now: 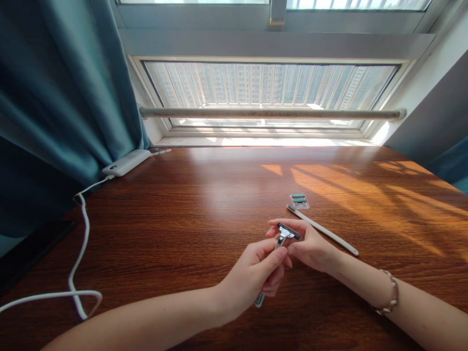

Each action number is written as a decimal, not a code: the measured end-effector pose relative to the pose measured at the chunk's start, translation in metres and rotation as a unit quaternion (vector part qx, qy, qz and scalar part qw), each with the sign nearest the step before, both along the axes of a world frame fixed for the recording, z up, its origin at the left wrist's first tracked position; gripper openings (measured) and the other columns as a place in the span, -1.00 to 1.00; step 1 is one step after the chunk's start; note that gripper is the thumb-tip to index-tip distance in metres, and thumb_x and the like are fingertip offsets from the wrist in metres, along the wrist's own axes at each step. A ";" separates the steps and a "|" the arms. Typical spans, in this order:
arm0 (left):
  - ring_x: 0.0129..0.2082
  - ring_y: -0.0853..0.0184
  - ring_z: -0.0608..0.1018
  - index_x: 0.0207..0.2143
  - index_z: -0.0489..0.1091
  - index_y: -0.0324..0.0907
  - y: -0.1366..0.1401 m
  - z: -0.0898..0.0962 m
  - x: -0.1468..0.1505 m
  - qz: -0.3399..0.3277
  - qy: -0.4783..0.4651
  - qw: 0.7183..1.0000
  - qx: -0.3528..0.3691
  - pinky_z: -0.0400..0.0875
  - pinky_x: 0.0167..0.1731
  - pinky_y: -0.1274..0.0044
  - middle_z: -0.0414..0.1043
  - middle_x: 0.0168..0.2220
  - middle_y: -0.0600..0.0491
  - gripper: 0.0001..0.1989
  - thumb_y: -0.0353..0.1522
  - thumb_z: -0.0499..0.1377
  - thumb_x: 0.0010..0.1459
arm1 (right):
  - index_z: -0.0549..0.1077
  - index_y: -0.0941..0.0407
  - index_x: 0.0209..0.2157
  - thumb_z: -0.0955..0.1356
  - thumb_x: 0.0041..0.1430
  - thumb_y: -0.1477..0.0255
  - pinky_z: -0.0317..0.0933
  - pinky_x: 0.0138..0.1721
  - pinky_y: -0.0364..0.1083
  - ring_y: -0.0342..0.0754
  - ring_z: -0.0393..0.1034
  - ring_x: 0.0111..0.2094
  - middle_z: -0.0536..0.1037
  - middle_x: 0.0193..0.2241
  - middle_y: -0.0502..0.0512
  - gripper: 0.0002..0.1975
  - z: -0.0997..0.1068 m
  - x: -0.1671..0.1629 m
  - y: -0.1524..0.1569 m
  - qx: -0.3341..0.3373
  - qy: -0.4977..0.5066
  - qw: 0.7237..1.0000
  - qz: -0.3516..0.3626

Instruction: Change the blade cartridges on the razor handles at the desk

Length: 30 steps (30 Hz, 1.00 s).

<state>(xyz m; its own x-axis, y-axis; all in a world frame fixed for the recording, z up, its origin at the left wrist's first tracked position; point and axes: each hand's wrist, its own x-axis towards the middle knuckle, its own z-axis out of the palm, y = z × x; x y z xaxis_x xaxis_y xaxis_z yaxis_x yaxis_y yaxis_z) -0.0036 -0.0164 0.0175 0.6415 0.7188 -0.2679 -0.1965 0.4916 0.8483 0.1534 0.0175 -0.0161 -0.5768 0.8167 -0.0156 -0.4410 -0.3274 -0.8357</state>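
Observation:
A razor [287,232] with a silver neck and a dark head is held up over the wooden table, its head pointing away from me. My left hand [261,268] is closed around the handle, thumb on top, and the handle's lower end pokes out beneath the fingers. My right hand [310,246] curls about the razor's head, with fingers behind it and thumb near the neck; the exact contact is partly hidden. Just beyond the right hand lies a white toothbrush [329,233], bristles toward the far side. Behind its head sits a small clear blade pack [300,200] with green-striped cartridges.
On the left, a white power strip [127,163] rests by the blue curtain [73,83], its white cable [85,234] looping down the table's left side. A metal rail [270,114] crosses the window beyond the table's [175,204] far edge.

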 end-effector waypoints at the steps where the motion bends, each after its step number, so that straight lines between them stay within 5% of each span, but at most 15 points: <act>1: -0.74 0.59 0.02 -0.47 0.21 -0.23 0.001 0.000 0.000 0.003 -0.010 1.000 -0.004 -0.12 -0.72 0.67 0.00 -0.74 0.25 -0.76 -0.23 0.01 0.12 | 0.37 0.10 -0.10 0.43 -0.18 0.60 0.25 -0.43 -0.22 -0.15 0.38 -0.33 0.46 -0.20 0.11 -0.48 0.001 0.001 0.001 -0.007 0.003 1.000 0.009; 6: -0.75 0.60 -0.04 -0.47 0.18 -0.22 0.009 -0.003 0.000 0.016 -0.046 0.999 -0.018 -0.21 -0.74 0.68 -0.05 -0.74 0.26 -0.74 -0.20 0.00 0.12 | 0.33 0.09 -0.06 0.43 -0.19 0.59 0.25 -0.32 -0.17 -0.16 0.38 -0.32 0.43 -0.15 0.12 -0.44 0.002 0.003 0.007 -0.013 0.001 1.000 0.006; 10: -0.77 0.60 -0.07 -0.45 0.18 -0.21 0.015 -0.002 -0.004 0.010 -0.084 0.996 -0.022 -0.24 -0.76 0.69 -0.09 -0.74 0.27 -0.73 -0.19 -0.04 0.14 | 0.36 0.12 -0.17 0.43 -0.16 0.48 0.26 -0.28 -0.10 -0.11 0.41 -0.33 0.50 -0.30 0.08 -0.58 -0.002 0.002 0.011 0.074 -0.134 0.984 -0.087; 13: -0.77 0.60 -0.08 -0.45 0.19 -0.21 0.016 -0.001 -0.007 0.023 -0.099 0.995 -0.025 -0.24 -0.76 0.71 -0.11 -0.73 0.27 -0.68 -0.14 -0.07 0.13 | 0.36 0.16 -0.42 0.38 -0.06 0.33 0.27 -0.42 -0.11 -0.14 0.39 -0.51 0.48 -0.54 0.00 -0.79 0.005 0.006 0.013 0.143 -0.241 0.949 -0.145; 17: -0.77 0.60 -0.07 -0.48 0.19 -0.22 0.013 -0.001 -0.007 0.030 -0.093 0.995 -0.030 -0.24 -0.77 0.72 -0.11 -0.75 0.26 -0.64 -0.09 -0.05 0.10 | 0.27 0.15 -0.64 0.30 0.01 0.21 0.17 -0.55 -0.16 -0.19 0.28 -0.67 0.39 -0.73 -0.04 -0.67 0.022 0.025 0.010 0.211 -0.321 0.907 -0.174; 25: -0.78 0.59 -0.06 -0.48 0.21 -0.23 0.008 -0.006 0.004 0.011 -0.091 0.996 -0.017 -0.22 -0.77 0.71 -0.08 -0.77 0.26 -0.63 -0.08 -0.02 0.08 | 0.41 0.12 -0.51 0.32 -0.04 0.22 0.06 -0.55 -0.15 -0.16 0.18 -0.62 0.40 -0.64 -0.02 -0.76 0.011 0.101 0.000 0.301 -0.507 0.765 -0.260; 30: -0.78 0.61 -0.04 -0.48 0.21 -0.24 0.020 -0.009 0.013 0.030 -0.086 0.996 -0.012 -0.22 -0.77 0.72 -0.07 -0.74 0.26 -0.67 -0.13 0.03 0.06 | 0.43 0.14 -0.41 0.36 -0.12 0.24 0.10 -0.51 -0.15 -0.14 0.24 -0.58 0.43 -0.58 0.00 -0.73 -0.001 0.113 0.002 0.316 -0.559 0.732 -0.231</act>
